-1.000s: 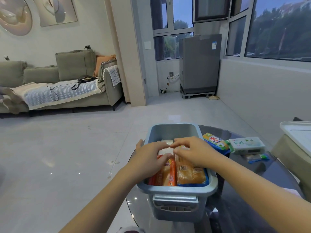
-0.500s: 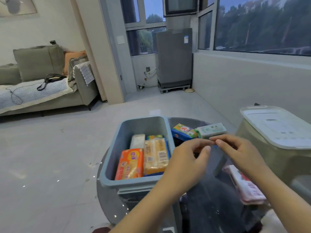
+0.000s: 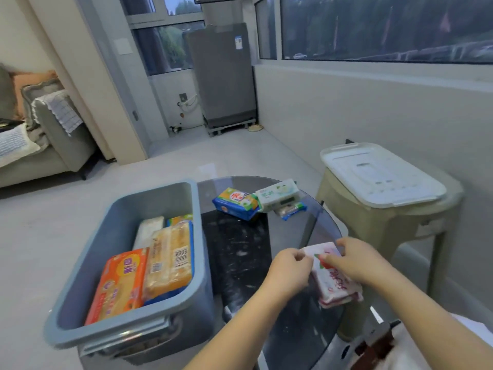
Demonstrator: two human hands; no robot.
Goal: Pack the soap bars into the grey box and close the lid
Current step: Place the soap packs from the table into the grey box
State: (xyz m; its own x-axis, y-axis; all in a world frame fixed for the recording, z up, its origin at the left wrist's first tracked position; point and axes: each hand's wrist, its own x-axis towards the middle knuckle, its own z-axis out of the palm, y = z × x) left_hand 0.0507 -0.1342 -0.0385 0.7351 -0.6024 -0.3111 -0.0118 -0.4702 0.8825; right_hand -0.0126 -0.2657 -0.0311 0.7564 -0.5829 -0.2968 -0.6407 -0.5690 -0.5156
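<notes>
Both hands meet on a pink-and-white soap pack [image 3: 333,279] at the round glass table's [image 3: 306,236] 4 o'clock edge. The left hand [image 3: 289,271] pinches the pack's far-left corner with curled fingers; the right hand [image 3: 357,263] grips its right side. The open grey box [image 3: 125,329] stands at 9 o'clock (lid [image 3: 381,174] off, lying on a beige stool at 2 o'clock) and holds an orange pack [image 3: 117,284] beside a yellow pack [image 3: 170,260]. A blue bar [image 3: 234,202] and a white bar [image 3: 277,192] touch at 12 o'clock.
</notes>
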